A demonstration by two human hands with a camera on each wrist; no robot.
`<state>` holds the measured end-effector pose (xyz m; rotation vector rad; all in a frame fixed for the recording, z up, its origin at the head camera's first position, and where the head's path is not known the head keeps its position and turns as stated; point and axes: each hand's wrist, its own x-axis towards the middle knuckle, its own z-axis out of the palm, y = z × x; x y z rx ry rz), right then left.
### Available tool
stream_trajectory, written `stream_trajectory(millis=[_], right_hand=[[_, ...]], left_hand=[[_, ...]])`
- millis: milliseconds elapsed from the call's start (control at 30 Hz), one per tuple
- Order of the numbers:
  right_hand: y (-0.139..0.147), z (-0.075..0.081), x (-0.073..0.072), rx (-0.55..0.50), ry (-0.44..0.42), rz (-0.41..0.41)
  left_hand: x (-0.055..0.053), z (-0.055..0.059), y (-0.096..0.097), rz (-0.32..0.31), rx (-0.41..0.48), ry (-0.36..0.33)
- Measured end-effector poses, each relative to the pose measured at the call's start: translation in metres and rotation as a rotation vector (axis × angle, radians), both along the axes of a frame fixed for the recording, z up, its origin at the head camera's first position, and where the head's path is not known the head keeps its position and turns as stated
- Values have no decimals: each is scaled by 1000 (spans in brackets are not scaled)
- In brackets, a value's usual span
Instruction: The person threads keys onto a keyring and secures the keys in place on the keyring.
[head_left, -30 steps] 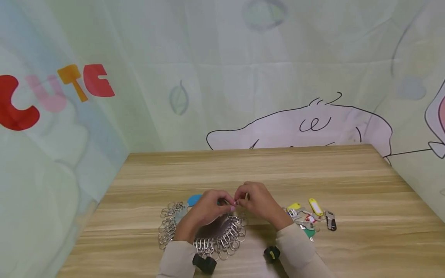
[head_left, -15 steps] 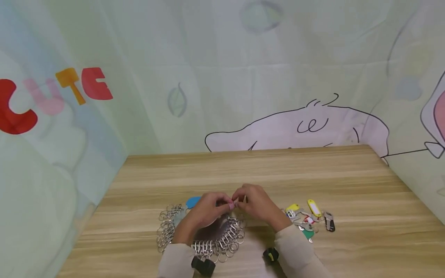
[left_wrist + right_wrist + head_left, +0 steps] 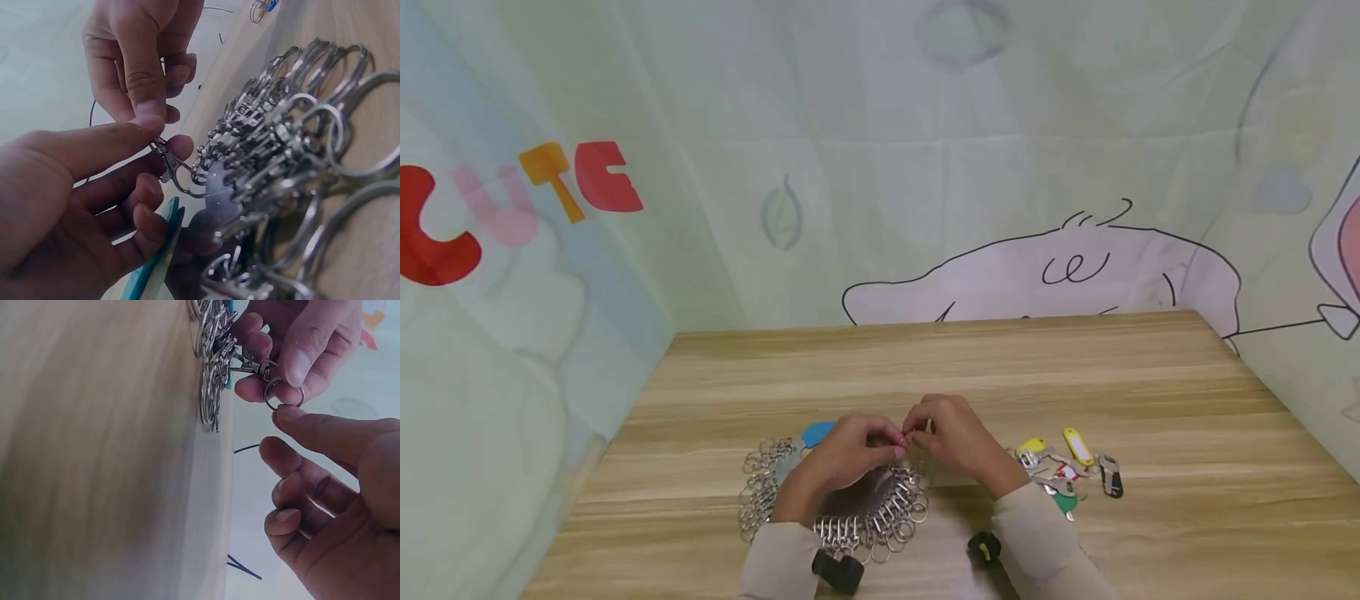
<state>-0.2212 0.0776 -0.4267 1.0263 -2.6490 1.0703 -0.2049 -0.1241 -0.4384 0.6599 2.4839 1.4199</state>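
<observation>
Above a fan of key rings (image 3: 857,517) on the table (image 3: 925,367), the left hand (image 3: 842,454) pinches a clasp (image 3: 167,164) between thumb and forefinger, while the right hand (image 3: 951,433) touches its ring (image 3: 282,394) with thumb and fingertip. Wall lettering (image 3: 512,204) reads "CUTE".

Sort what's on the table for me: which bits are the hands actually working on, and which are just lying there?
In hand:
left hand pinching a clasp
its small ring, touched by right hand
fan of clasps and rings

Lying about:
blue tag
keys with coloured tags
wooden table
</observation>
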Motion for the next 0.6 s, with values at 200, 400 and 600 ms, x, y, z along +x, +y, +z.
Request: stream_trajectory(millis=[200, 400, 600], right_hand=[[1, -1, 0, -2, -47, 7], [17, 9, -3, 12, -109, -7], [63, 49, 2, -75, -117, -121]], left_hand=[[-1, -2, 0, 10, -1, 12], [-1, -1, 1, 38, -15, 14], [0, -1, 1, 72, -21, -19]])
